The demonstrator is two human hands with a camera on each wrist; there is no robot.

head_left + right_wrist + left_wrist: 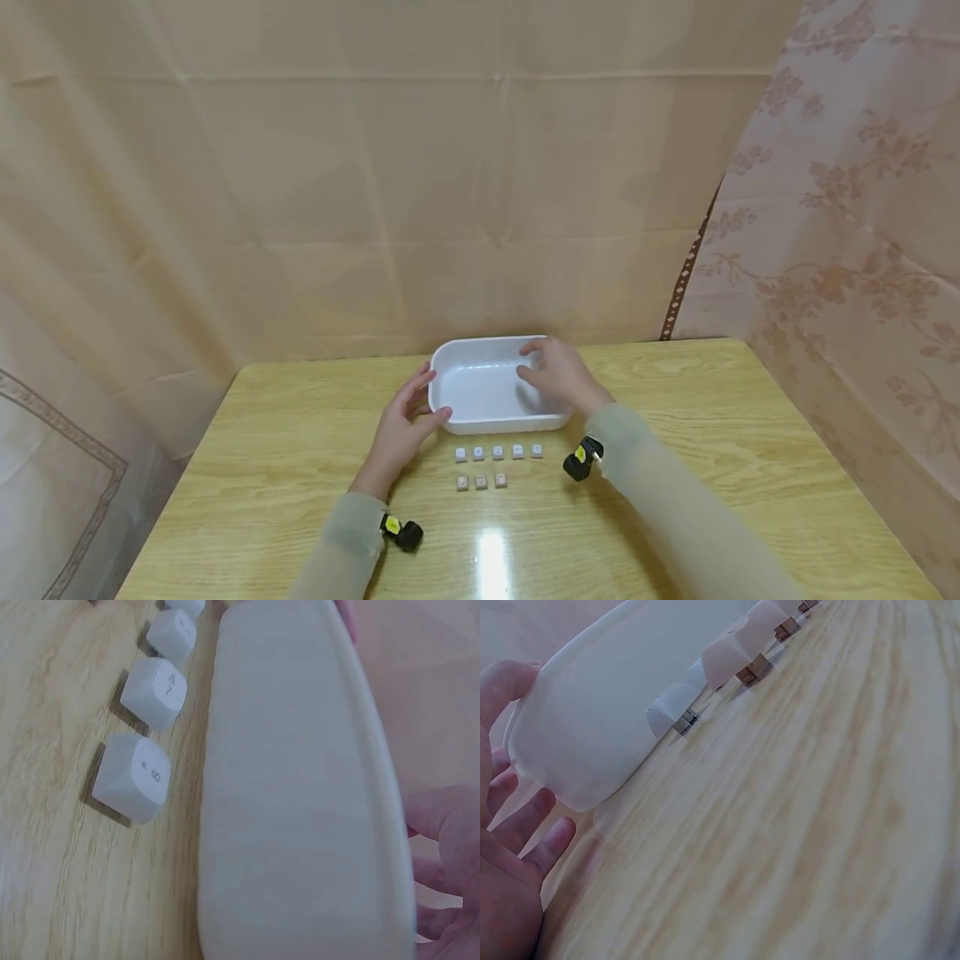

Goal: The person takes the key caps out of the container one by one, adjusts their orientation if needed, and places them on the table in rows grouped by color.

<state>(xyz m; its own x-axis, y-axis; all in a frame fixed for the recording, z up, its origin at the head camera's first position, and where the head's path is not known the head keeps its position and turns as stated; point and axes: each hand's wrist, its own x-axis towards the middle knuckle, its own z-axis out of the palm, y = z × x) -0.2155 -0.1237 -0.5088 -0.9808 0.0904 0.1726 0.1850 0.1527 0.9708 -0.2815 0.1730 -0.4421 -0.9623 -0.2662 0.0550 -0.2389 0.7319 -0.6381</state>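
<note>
A white rectangular dish (502, 426) with rounded corners stands at the far edge of the table. My left hand (397, 433) is spread about its left end, the thumb touching the rim by the front corner; in the left wrist view, that hand's other fingers (551, 844) lie loosely beside the wall. Over the dish's right end hovers my right hand (558, 375), fingers bent loosely inward, with nothing visible between them. In front of the dish sit white keycaps (498, 452) in a row, one marked 8 (152, 776). A shorter row of keycaps (481, 482) lies nearer me, with switches underneath.
The wood-grain table (675, 433) reaches back to a beige curtain (450, 208). At the right hangs a flowered pink cloth (847, 208). Black wrist cameras (408, 536) are strapped on both sleeves, the right one close to the keycap rows.
</note>
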